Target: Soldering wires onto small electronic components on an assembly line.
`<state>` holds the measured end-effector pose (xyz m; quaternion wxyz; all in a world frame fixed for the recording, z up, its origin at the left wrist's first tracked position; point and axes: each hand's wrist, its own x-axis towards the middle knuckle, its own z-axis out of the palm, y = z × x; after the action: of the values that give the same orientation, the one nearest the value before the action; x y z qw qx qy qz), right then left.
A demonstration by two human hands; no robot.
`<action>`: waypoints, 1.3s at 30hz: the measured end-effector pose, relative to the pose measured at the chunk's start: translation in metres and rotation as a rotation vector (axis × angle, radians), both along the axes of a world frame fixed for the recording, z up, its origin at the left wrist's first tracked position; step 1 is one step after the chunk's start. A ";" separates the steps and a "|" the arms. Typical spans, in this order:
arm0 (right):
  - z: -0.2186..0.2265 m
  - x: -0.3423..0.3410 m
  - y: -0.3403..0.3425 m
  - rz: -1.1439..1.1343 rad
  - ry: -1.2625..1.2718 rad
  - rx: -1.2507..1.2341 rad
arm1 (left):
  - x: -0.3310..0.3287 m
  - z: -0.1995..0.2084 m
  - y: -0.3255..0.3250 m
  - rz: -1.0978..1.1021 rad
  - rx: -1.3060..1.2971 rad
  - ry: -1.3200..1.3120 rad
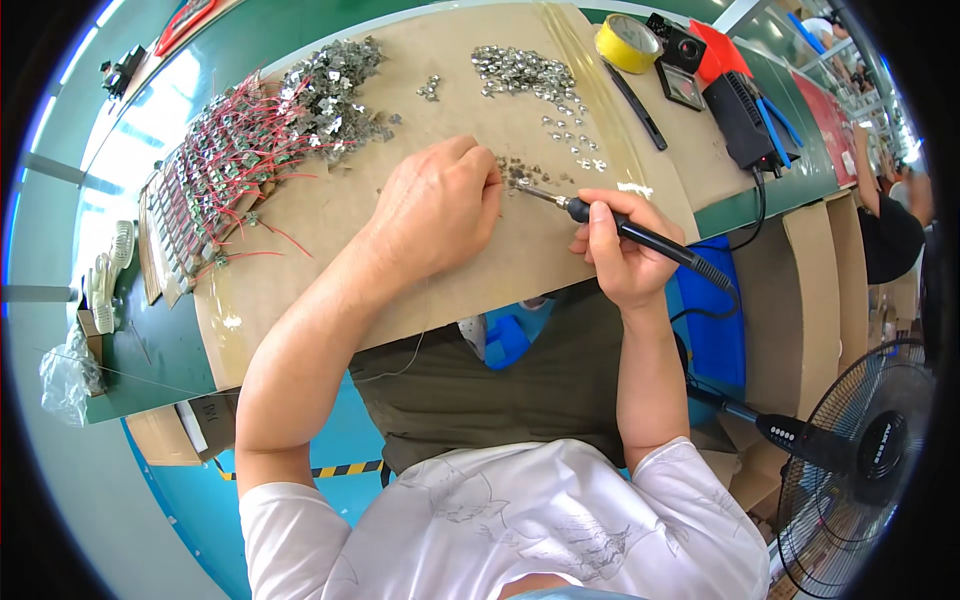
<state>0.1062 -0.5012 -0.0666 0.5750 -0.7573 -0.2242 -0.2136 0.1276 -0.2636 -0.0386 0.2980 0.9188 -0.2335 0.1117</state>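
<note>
My right hand (632, 250) grips a black-handled soldering iron (655, 240) like a pen, its metal tip pointing left over the board. By the tip lie a few small metal pieces and dark brown specks (525, 170). My left hand (440, 205) is closed, its fingertips just left of the tip. A thin solder wire (420, 340) trails from below that hand over the table edge. What the left fingertips pinch at the tip is hidden behind the hand. Farther back lies a pile of small silver metal tabs (520, 70), with several strewn toward the iron.
Small circuit boards with red wires (220, 150) crowd the left, beside a heap of metal pieces (335, 90). Yellow tape (628, 43), a black pen-like tool (635, 105) and a black soldering station (750, 120) stand at the back right. A fan (860, 460) is lower right.
</note>
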 end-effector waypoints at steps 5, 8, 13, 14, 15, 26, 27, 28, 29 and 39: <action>0.000 0.002 0.000 -0.007 -0.005 0.000 | 0.002 -0.001 -0.001 0.010 0.006 -0.006; 0.002 0.001 -0.001 -0.006 0.011 0.013 | 0.003 -0.001 -0.003 0.002 0.006 -0.018; -0.002 0.001 -0.003 -0.032 -0.052 -0.063 | 0.002 -0.002 -0.002 0.001 0.001 -0.064; -0.001 0.001 -0.004 -0.041 -0.073 -0.095 | 0.001 -0.003 -0.002 0.007 0.002 -0.053; 0.001 -0.002 -0.002 -0.034 -0.025 -0.070 | -0.001 -0.003 -0.002 0.013 0.006 -0.035; -0.001 0.000 -0.004 -0.009 0.004 -0.035 | 0.001 -0.002 -0.002 -0.022 0.016 -0.048; 0.000 0.001 -0.004 -0.015 -0.015 -0.054 | 0.001 -0.001 -0.001 -0.027 0.016 -0.044; -0.001 0.002 -0.004 -0.020 -0.033 -0.074 | 0.001 -0.001 -0.001 -0.020 0.020 -0.035; -0.004 0.002 -0.004 -0.032 -0.035 -0.046 | 0.001 -0.001 -0.003 -0.022 0.015 -0.032; -0.002 0.001 -0.003 -0.003 -0.009 -0.028 | 0.001 -0.001 -0.003 -0.034 0.049 -0.023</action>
<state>0.1071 -0.5044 -0.0686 0.5629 -0.7647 -0.2286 -0.2147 0.1290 -0.2666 -0.0395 0.2744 0.9204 -0.2554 0.1115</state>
